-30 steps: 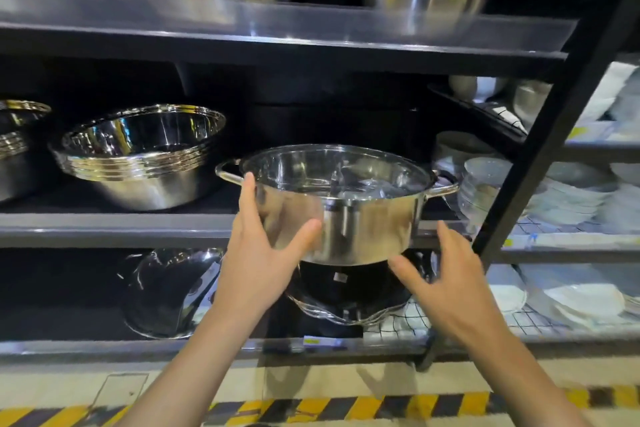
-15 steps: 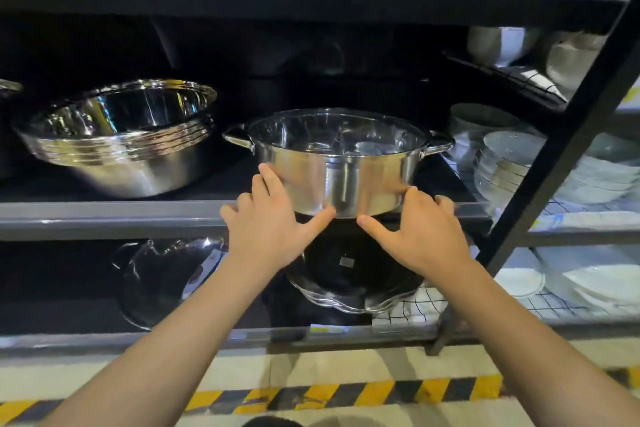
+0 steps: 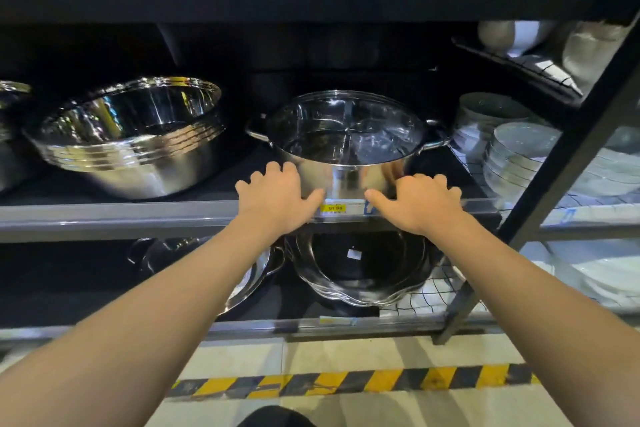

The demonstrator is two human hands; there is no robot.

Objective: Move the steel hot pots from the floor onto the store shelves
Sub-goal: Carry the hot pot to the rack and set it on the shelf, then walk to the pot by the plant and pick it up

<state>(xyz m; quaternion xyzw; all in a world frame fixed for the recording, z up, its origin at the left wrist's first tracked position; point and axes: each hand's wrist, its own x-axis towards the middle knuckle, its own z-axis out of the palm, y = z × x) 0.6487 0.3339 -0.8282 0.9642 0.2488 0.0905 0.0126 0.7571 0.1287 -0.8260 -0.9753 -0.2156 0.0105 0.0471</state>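
A steel hot pot with a divider inside and two side handles stands upright on the middle shelf, a little back from the front edge. My left hand lies spread against the lower left of its front wall. My right hand presses the lower right of the wall in the same way. Neither hand wraps around the pot; the thumbs point toward each other above a yellow price tag.
A stack of steel basins sits left of the pot. Stacked plates fill the bay to the right, behind a slanted black post. More steel pots are on the lower shelf. A yellow-black stripe marks the floor.
The pot went from being carried between both hands to resting on the middle shelf. Both hands shifted to its front wall, and it slid farther back.
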